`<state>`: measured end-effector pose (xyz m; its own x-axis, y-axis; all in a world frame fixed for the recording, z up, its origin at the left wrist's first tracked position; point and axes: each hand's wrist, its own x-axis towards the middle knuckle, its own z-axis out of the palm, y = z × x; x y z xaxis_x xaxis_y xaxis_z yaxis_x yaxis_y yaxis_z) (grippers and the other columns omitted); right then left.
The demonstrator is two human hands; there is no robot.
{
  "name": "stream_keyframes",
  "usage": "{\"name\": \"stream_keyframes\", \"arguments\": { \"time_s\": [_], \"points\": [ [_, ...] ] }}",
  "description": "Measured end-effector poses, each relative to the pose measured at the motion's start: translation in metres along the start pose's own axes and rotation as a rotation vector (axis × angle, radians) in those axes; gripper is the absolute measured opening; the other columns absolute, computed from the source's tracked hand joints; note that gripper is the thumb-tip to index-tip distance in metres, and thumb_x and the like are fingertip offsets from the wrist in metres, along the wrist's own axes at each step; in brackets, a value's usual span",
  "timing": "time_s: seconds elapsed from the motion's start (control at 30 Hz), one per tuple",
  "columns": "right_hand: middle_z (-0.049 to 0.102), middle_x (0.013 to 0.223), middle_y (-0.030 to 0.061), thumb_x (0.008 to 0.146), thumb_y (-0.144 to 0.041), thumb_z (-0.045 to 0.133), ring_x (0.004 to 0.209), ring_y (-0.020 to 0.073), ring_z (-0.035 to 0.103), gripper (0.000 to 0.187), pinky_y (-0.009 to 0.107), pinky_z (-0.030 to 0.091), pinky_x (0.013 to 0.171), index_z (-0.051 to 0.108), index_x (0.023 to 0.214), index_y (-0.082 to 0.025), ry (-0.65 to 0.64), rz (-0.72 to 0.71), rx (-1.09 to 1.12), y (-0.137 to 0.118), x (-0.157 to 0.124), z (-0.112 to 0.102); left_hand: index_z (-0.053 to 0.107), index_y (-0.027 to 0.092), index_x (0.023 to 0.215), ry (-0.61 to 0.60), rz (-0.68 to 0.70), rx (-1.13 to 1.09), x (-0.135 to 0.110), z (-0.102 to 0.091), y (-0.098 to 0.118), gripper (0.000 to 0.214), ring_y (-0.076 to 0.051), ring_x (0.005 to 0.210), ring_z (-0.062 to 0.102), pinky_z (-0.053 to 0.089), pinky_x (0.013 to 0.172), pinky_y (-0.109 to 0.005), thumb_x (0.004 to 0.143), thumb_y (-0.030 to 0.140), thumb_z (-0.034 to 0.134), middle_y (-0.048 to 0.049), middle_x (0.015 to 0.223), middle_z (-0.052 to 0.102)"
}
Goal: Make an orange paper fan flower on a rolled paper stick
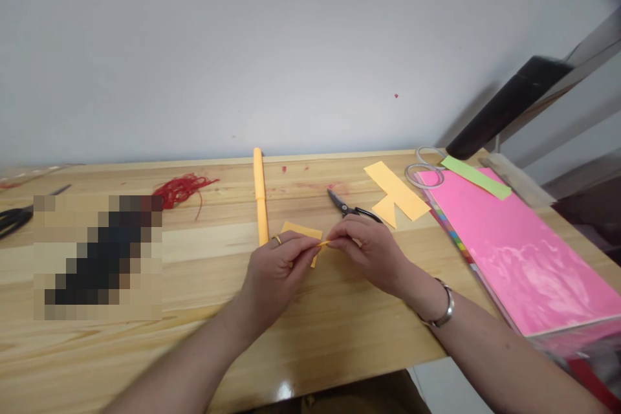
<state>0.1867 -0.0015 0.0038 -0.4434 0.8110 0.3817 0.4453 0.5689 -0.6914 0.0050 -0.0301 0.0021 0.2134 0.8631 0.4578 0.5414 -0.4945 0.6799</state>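
Pinching lightly and evenly is probably serving best against creases, as the left hand [281, 260] and right hand [366, 249] are gripping a thin orange piece [324, 243] between thumbs and fingers, above the table [339, 336] near the flat orange paper [301, 230].

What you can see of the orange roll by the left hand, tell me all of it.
The orange roll is long, slim and straight, and looks like paper. Its far section looks slightly wider than the near one, with a step between them. It lies on the wooden table, pointing toward the wall, its far end at the table's back edge. The left hand hides its near end; whether they touch is unclear.
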Motion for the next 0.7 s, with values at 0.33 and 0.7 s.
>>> {"name": "stream_keyframes", "arguments": {
  "time_s": [0.33,0.7],
  "points": [
    [0.062,0.074,0.0013,0.082,-0.011,0.055,0.072,0.0117,0.057,0.011,0.023,0.044,0.066,0.062,0.077,-0.017,-0.001,0.006,0.010,-0.0013,0.0002,-0.0013,0.067,0.018,0.082,-0.012,-0.023,0.006,0.0003,-0.0011,0.0017,0.010,-0.010,0.067,0.061,0.048,0.062,-0.019,0.079,0.015,0.059,-0.0004,0.073,0.067],
    [0.060,0.073,0.0009,0.082,-0.012,0.055,0.070,0.0117,0.055,0.010,0.024,0.042,0.065,0.061,0.076,-0.017,0.039,0.081,-0.050,0.0014,0.0013,-0.0072,0.068,0.018,0.087,0.002,-0.070,0.058,0.0003,-0.0014,-0.0025,0.012,-0.012,0.067,0.063,0.049,0.062,-0.021,0.079,0.018,0.058,-0.0016,0.076,0.070]
  ]
}}
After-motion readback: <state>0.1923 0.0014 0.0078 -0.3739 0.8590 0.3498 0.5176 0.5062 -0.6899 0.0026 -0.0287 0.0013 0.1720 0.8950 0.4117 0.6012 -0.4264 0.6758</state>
